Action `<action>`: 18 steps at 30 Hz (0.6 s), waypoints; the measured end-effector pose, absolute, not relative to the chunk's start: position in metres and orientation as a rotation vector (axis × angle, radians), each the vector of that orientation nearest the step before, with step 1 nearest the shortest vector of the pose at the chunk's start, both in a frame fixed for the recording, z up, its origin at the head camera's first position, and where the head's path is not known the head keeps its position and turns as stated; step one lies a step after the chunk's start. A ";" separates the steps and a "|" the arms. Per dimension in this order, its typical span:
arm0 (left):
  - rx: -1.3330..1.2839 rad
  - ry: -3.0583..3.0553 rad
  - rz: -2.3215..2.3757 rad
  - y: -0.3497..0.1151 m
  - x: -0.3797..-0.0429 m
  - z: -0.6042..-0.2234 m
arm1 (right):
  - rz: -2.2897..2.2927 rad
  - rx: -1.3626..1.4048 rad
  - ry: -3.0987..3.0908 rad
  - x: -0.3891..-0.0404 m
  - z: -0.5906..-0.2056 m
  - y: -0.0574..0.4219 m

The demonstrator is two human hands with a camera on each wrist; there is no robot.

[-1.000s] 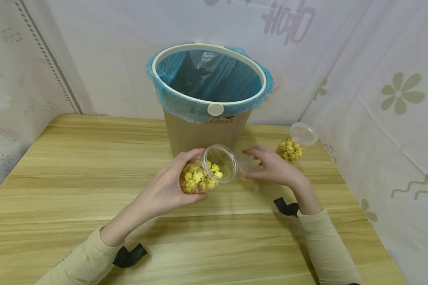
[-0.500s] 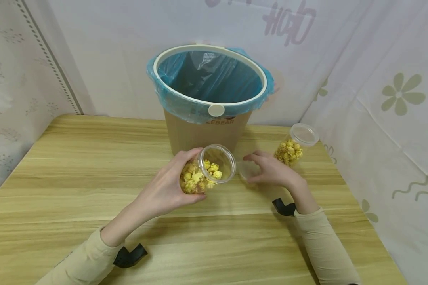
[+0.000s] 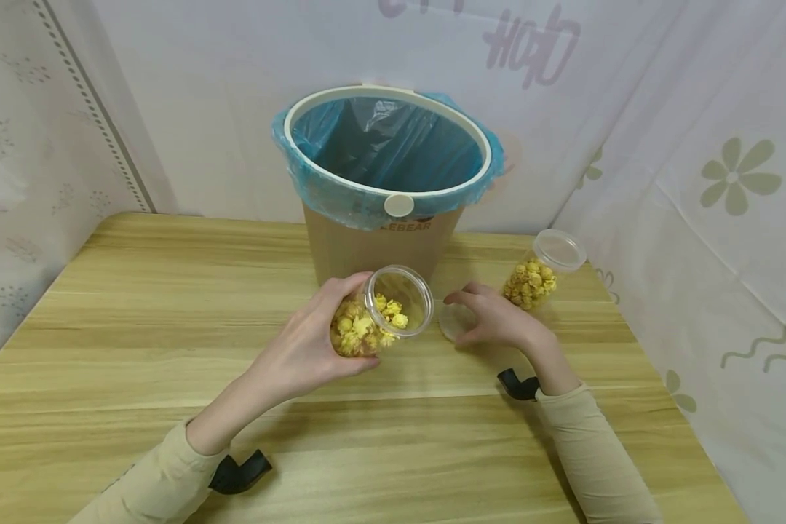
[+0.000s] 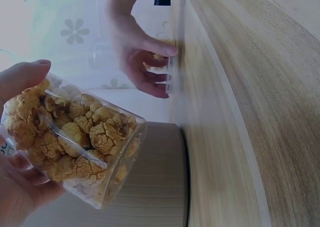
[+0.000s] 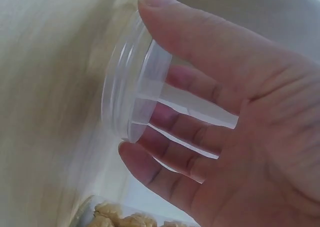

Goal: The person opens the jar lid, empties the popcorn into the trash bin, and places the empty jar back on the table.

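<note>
My left hand (image 3: pixel 306 340) grips a clear plastic jar (image 3: pixel 360 327) of yellow popcorn, tilted with its uncovered mouth towards the right. The left wrist view shows the popcorn (image 4: pixel 75 137) through the jar's wall, thumb on one side and fingers on the other. A round clear lid (image 3: pixel 455 322) is low at the tabletop, right of that jar. Over it is my right hand (image 3: pixel 501 318), thumb and fingers around the rim. In the right wrist view the lid (image 5: pixel 135 82) shows side-on between thumb and fingertips.
Behind the hands stands a beige bin (image 3: pixel 373 255) lined with a blue bag (image 3: pixel 340 200). A second popcorn jar (image 3: pixel 533 280), with a lid on, stands beyond my right hand. The wooden table (image 3: pixel 393 451) is bordered by patterned curtains (image 3: pixel 203 109).
My right hand has moved slightly down and left, its fingers closer around the lid at the tabletop. The left hand and its jar have stayed almost still.
</note>
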State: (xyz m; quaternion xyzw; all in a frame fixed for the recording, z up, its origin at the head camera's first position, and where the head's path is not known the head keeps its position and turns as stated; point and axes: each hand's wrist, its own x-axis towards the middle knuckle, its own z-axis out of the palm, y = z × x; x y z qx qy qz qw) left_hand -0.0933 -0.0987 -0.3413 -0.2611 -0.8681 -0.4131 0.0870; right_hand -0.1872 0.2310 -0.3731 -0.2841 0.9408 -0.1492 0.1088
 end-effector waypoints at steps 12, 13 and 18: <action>-0.777 -2.585 -1.235 -0.099 -0.093 -0.340 | -0.360 -0.814 2.761 -0.187 -0.381 0.228; -0.776 -2.584 -1.235 -0.099 -0.093 -0.340 | -0.362 -0.813 2.761 -0.187 -0.381 0.228; -0.773 -2.578 -1.238 -0.100 -0.093 -0.340 | -0.362 -0.825 2.759 -0.187 -0.381 0.228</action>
